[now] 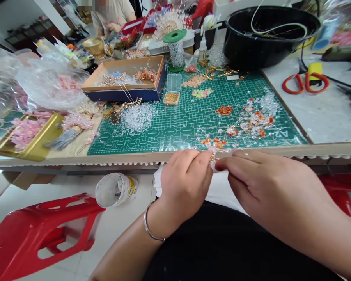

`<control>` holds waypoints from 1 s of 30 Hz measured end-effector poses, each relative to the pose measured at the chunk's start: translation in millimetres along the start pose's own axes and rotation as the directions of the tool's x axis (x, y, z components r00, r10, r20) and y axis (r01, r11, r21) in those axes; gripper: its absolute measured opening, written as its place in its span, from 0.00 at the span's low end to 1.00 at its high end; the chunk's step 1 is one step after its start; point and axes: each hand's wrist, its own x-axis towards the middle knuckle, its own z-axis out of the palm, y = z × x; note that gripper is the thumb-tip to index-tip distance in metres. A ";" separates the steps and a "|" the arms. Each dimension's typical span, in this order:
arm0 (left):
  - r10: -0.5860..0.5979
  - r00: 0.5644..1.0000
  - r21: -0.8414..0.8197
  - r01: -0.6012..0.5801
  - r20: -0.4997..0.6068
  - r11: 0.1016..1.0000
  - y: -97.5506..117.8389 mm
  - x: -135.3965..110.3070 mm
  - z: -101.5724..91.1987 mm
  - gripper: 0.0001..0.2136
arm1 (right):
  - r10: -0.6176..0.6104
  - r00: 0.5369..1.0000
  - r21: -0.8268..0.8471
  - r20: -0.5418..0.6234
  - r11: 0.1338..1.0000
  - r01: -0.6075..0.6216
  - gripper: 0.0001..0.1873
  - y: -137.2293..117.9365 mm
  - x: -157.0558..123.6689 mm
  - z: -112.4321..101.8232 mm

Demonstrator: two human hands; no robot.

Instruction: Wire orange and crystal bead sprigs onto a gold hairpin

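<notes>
At the table's front edge, my left hand (187, 177) is closed around a beaded hair ornament (215, 145) with orange and clear beads and a gold-coloured base. My right hand (260, 183) is beside it, thumb and fingers pinched together at the ornament's right side. What lies between the right fingertips is too small to make out. Just beyond the hands, sprays of orange and clear beads on wire (256, 121) rest on a green cutting mat (175, 136). A small heap of orange beads (224, 110) sits near them.
Clear beads (137, 117) are heaped on the mat's left. Behind them stand an open box (124, 78), a green spool (175, 50) and a black basin (269, 39). Orange-handled scissors (305, 82) lie at right. A red stool (46, 234) and white bucket (115, 190) are below; a person sits opposite.
</notes>
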 end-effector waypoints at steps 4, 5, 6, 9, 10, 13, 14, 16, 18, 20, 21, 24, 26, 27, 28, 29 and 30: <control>-0.073 0.997 -0.157 0.075 0.020 0.985 -1.4 -0.6 -2.7 0.06 | 0.038 0.999 0.283 -0.014 0.958 -0.032 0.14 0.6 -2.7 -4.1; -0.082 0.996 -0.185 0.084 0.017 0.979 -1.6 -0.6 -3.2 0.06 | 0.049 0.999 0.336 -0.012 0.941 -0.042 0.14 1.5 -4.1 -5.1; -0.089 0.996 -0.208 0.090 0.012 0.974 -1.5 -0.4 -3.7 0.06 | 0.055 0.998 0.371 -0.011 0.927 -0.047 0.14 2.7 -5.8 -5.8; -0.111 0.994 -0.260 0.107 0.000 0.960 0.4 0.8 -4.5 0.07 | 0.052 0.999 0.403 0.002 0.914 -0.048 0.14 6.7 -11.7 -5.4; -0.127 0.992 -0.272 0.122 0.001 0.955 1.4 1.5 -4.7 0.07 | 0.047 0.999 0.384 -0.003 0.922 -0.043 0.13 7.7 -13.5 -4.5; -0.203 0.979 -0.288 0.200 0.020 0.937 4.6 4.3 -5.9 0.06 | 0.014 0.998 0.235 -0.068 0.972 0.002 0.13 8.8 -17.1 -1.4; -0.232 0.972 -0.287 0.230 0.030 0.930 5.4 5.4 -6.5 0.06 | -0.015 0.995 0.167 -0.096 0.986 0.031 0.13 8.5 -17.7 -0.8; -0.283 0.957 -0.292 0.287 0.055 0.913 6.7 7.5 -7.9 0.05 | -0.084 0.990 0.055 -0.117 0.994 0.091 0.13 7.5 -18.2 -1.2; -0.310 0.948 -0.303 0.317 0.075 0.898 7.0 9.5 -9.3 0.05 | -0.146 0.984 0.002 -0.101 0.989 0.147 0.12 6.4 -18.5 -2.8; -0.303 0.950 -0.300 0.312 0.075 0.902 6.1 11.3 -10.3 0.05 | -0.182 0.980 -0.015 -0.080 0.983 0.182 0.12 6.1 -19.2 -4.3; -0.289 0.955 -0.290 0.294 0.061 0.911 5.2 12.2 -10.7 0.05 | -0.192 0.978 -0.019 -0.079 0.981 0.191 0.12 6.4 -19.7 -4.7; -0.205 0.979 -0.244 0.197 -0.009 0.950 0.6 14.8 -12.3 0.06 | -0.176 0.981 0.005 -0.077 0.984 0.177 0.12 8.9 -21.6 -5.7; -0.144 0.989 -0.213 0.133 -0.036 0.968 -2.6 16.1 -14.0 0.07 | -0.123 0.991 0.069 -0.045 0.990 0.126 0.12 11.1 -21.7 -8.3; -0.127 0.991 -0.202 0.118 -0.033 0.972 -3.8 16.6 -15.0 0.07 | -0.092 0.995 0.104 -0.030 0.990 0.095 0.12 12.0 -21.0 -10.6; -0.123 0.992 -0.196 0.116 -0.023 0.974 -4.6 17.0 -15.9 0.07 | -0.062 0.998 0.137 -0.025 0.988 0.064 0.12 12.5 -19.8 -13.4; -0.128 0.992 -0.193 0.123 -0.014 0.974 -4.9 17.2 -16.8 0.07 | -0.032 0.999 0.169 -0.034 0.985 0.037 0.11 12.6 -18.1 -16.3; -0.137 0.991 -0.191 0.134 -0.005 0.972 -4.6 17.4 -17.3 0.07 | -0.009 0.999 0.197 -0.054 0.980 0.020 0.11 12.1 -16.0 -19.0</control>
